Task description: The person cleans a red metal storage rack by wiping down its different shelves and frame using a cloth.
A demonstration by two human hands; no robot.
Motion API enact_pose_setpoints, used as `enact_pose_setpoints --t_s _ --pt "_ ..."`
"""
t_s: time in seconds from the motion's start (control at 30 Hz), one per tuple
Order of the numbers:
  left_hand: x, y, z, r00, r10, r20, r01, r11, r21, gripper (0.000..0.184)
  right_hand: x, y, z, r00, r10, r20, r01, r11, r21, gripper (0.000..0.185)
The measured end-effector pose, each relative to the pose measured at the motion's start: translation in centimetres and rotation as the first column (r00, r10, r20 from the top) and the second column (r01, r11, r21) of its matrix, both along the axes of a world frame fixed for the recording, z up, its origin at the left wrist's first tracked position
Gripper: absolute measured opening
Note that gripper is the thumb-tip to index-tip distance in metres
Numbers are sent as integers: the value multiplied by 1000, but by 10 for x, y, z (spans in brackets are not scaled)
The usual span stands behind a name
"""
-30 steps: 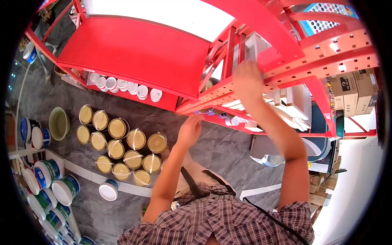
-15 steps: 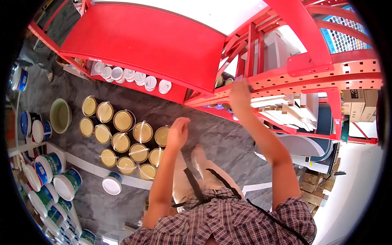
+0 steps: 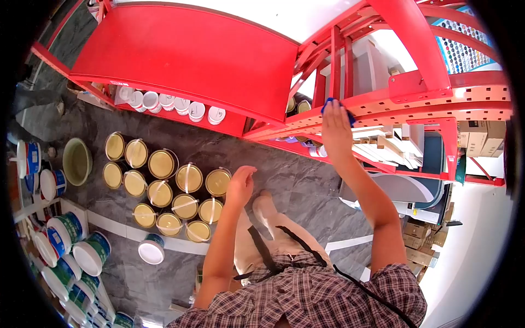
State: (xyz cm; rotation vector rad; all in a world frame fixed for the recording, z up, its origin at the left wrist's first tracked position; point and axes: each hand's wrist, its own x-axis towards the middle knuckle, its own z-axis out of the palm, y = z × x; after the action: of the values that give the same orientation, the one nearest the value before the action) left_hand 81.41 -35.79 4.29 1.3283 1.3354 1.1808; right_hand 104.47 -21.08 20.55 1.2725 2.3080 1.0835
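Observation:
My right hand (image 3: 337, 128) presses a blue cloth (image 3: 331, 105) against the perforated red upright (image 3: 383, 112) of a metal rack. Its fingers lie over the cloth, and blue edges stick out on both sides. Lower and to the left, my left hand (image 3: 240, 185) hangs in the air with its fingers loosely bent and nothing in them. Nearest to it is a gold-lidded can (image 3: 218, 181) on the floor, beneath the hand and to its left. The red shelf board (image 3: 186, 60) of the rack stretches out to the left of the cloth.
Several gold-lidded cans (image 3: 160, 164) stand in rows on the dark floor. White tubs (image 3: 167, 102) line the shelf beneath the red board. A green bucket (image 3: 77, 161) and white-lidded pails (image 3: 90, 254) are at left. White boards (image 3: 391, 148) lie in the rack at right.
My right hand has shifted slightly right along the red upright, and more of the blue cloth shows. My left hand stays nearly in place. The view has shifted a little.

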Motion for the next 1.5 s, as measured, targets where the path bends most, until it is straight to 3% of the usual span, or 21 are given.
enact_pose_setpoints --t_s 0.03,0.1,0.2,0.43,0.5,0.57,0.63,0.7,0.8,0.9,1.03,1.13,1.23,1.33,1.47,1.5 --pt "-1 0 -1 1000 2 -9 -2 1000 4 28 4 3 -17 1000 2 0 -2 1000 -1 44" --pt "-3 -1 -4 1000 -2 1 2 1000 11 28 13 6 -55 998 46 -39 -53 981 -186 41" --pt "-3 1 -1 1000 0 -3 1 1000 13 28 7 10 -80 990 78 115 -51 974 -222 42" --pt "0 4 4 1000 -7 -7 7 1000 23 27 2 10 -104 979 84 185 -40 973 -228 42" --pt "-1 -1 -2 1000 -5 -20 6 1000 14 27 12 10 -94 985 45 165 -25 992 -120 42" --pt "-2 -2 -6 1000 -7 -30 7 1000 13 27 6 7 -26 996 -21 90 31 993 -112 43" --pt "-4 -9 -8 1000 -7 -27 7 1000 -16 26 7 1 25 999 41 32 -37 993 -116 45" --pt "-4 -11 -7 1000 -11 -20 11 999 -37 26 7 -2 25 996 86 17 -85 993 -85 46" --pt "-4 -10 -6 1000 -4 -30 3 999 -47 26 6 4 -15 992 17 128 -9 998 -66 46" --pt "-9 -12 -2 997 -1 -74 -2 999 -38 25 4 7 -56 980 129 150 -104 980 -169 43" --pt "-16 -13 1 996 11 -94 -15 999 -44 22 11 3 -34 997 74 12 -71 984 -166 42" --pt "-20 -13 3 997 28 -74 -31 999 -42 20 12 -1 33 993 119 -10 -119 992 -41 42" --pt "-19 -11 5 996 40 -79 -41 999 -7 18 3 -5 52 998 54 -22 -55 998 -37 42" --pt "-19 -10 4 996 31 -88 -32 999 -10 15 6 2 9 997 65 -31 -65 998 -4 43" --pt "-22 -15 2 994 61 -91 -59 998 27 13 12 2 -60 994 102 47 -92 980 -174 40" --pt "-23 -18 3 991 64 -117 -63 998 8 13 7 1 -63 986 119 121 -101 985 -142 39"
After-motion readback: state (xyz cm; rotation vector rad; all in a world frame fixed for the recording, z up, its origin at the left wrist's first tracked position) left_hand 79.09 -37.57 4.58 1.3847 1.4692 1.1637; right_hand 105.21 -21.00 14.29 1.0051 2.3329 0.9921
